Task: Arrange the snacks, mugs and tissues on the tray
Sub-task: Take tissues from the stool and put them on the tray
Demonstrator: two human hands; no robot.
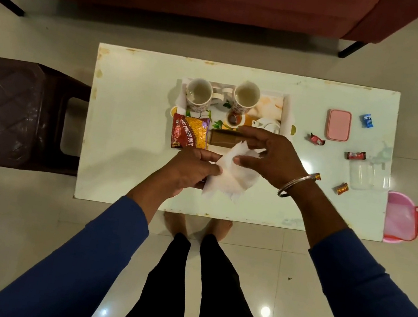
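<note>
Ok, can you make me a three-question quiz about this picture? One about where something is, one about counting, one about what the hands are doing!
1. Where is the pink box?
A) on the tray
B) on the table, right of the tray
C) on the stool

2. How many mugs stand on the tray?
A) one
B) two
C) four

3. What are the hands doing?
A) holding a tissue
B) lifting a mug
C) resting flat

Answers:
1 B, it sits on bare table.
2 B, left mug and right mug.
3 A, left hand and right hand hold the white tissue.
</note>
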